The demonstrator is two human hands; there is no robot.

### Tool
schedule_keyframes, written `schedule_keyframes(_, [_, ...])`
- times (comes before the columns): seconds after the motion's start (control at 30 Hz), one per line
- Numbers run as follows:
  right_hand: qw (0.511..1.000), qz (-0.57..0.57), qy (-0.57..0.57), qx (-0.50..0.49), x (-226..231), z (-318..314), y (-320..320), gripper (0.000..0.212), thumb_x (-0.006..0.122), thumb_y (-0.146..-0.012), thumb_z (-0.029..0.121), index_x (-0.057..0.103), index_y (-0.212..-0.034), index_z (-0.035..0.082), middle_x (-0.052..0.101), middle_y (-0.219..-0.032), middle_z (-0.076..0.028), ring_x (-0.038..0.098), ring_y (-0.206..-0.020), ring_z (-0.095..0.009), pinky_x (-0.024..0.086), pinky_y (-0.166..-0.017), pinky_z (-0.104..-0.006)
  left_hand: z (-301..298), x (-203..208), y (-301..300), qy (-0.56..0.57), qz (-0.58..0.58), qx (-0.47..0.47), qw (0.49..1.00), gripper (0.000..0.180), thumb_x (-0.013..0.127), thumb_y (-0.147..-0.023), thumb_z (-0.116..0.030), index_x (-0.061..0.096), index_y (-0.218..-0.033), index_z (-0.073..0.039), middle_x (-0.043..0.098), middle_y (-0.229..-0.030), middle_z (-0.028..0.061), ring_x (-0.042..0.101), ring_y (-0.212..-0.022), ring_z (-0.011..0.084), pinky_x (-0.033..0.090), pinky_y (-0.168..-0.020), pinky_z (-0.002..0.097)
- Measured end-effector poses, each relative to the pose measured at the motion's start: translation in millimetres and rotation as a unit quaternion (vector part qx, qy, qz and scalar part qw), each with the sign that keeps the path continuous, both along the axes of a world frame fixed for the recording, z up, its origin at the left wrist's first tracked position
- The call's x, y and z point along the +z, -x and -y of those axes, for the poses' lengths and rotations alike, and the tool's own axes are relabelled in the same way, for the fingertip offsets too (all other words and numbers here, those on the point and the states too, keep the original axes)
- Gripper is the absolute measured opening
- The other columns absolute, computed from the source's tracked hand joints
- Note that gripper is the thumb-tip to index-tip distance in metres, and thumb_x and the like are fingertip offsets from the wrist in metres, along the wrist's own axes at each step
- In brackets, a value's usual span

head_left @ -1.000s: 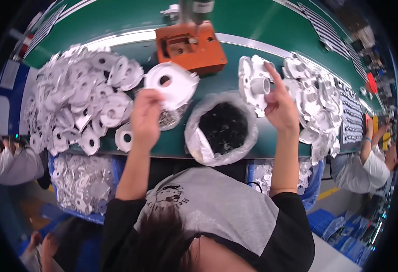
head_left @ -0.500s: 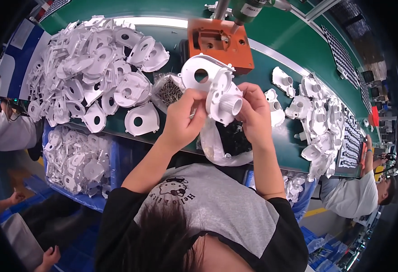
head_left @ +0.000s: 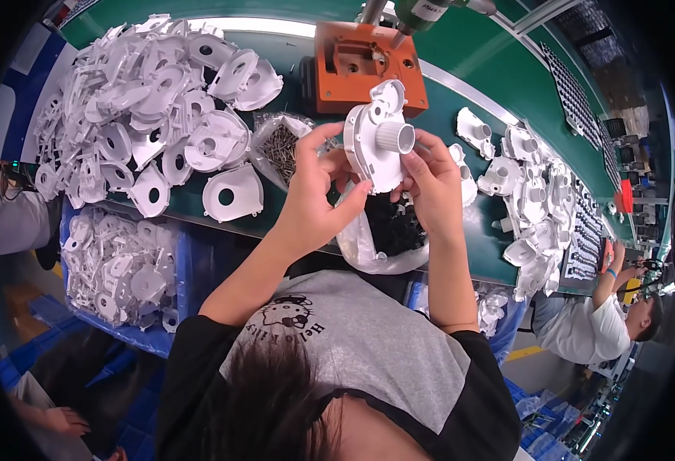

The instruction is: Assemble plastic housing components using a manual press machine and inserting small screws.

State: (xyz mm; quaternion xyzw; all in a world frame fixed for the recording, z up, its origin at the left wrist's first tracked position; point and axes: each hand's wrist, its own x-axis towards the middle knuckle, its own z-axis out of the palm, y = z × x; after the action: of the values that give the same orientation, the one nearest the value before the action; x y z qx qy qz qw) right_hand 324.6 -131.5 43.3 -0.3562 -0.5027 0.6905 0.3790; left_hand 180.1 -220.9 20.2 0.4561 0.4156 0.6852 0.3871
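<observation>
In front of me both hands hold a white plastic fan housing (head_left: pixel 371 148), with its round ribbed spout facing up toward me. Its two shell halves now lie against each other; I cannot tell whether they are fully joined. My left hand (head_left: pixel 318 180) is closed on the left edge, thumb along the lower side. On the right side, by the spout, my right hand (head_left: pixel 434 180) grips with its thumb on top and fingers partly hidden beneath. Just beyond the housing sits an orange fixture block (head_left: pixel 330 88), under a green power driver (head_left: pixel 423 14).
A large heap of white round-holed shells (head_left: pixel 153 84) covers the left bench. A bag of screws (head_left: pixel 280 146) and a bag of black parts (head_left: pixel 395 230) lie near me. Spouted shells (head_left: pixel 533 192) pile at right. A blue-lined bin (head_left: pixel 122 269) stands lower left; a co-worker (head_left: pixel 591 326) sits right.
The two shell halves, apart and angled before, have come together into one stack. The housing has turned so its spout points more upward, and my left thumb has shifted to its lower edge.
</observation>
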Motion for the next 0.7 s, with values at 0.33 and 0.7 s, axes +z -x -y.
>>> schedule_keyframes(0.33, [0.99, 0.047, -0.12, 0.049, -13, 2, -16, 0.027, 0.059, -0.089, 0.014, 0.052, -0.113, 0.003, 0.053, -0.086, 0.001, 0.049, -0.066, -0.003, 0.037, -0.052, -0.017, 5, 3, -3, 0.031, 0.004, -0.05, 0.998, 0.054, 0.065, -0.082, -0.008, 0.037, -0.127, 0.001, 0.059, -0.104, 0.0095, 0.054, -0.087, 0.0102, 0.043, -0.076, 0.0237])
schedule_keyframes(0.7, [0.993, 0.065, -0.061, 0.078, -9, -3, -17, 0.033, 0.059, -0.089, 0.01, 0.047, -0.118, 0.0, 0.055, -0.09, -0.002, 0.052, -0.071, -0.006, 0.042, -0.057, -0.0205, 2, 7, 0, 0.03, -0.157, 0.001, 0.987, 0.058, 0.068, -0.078, -0.016, 0.039, -0.125, 0.001, 0.059, -0.107, 0.0146, 0.061, -0.095, 0.0215, 0.046, -0.082, 0.0313])
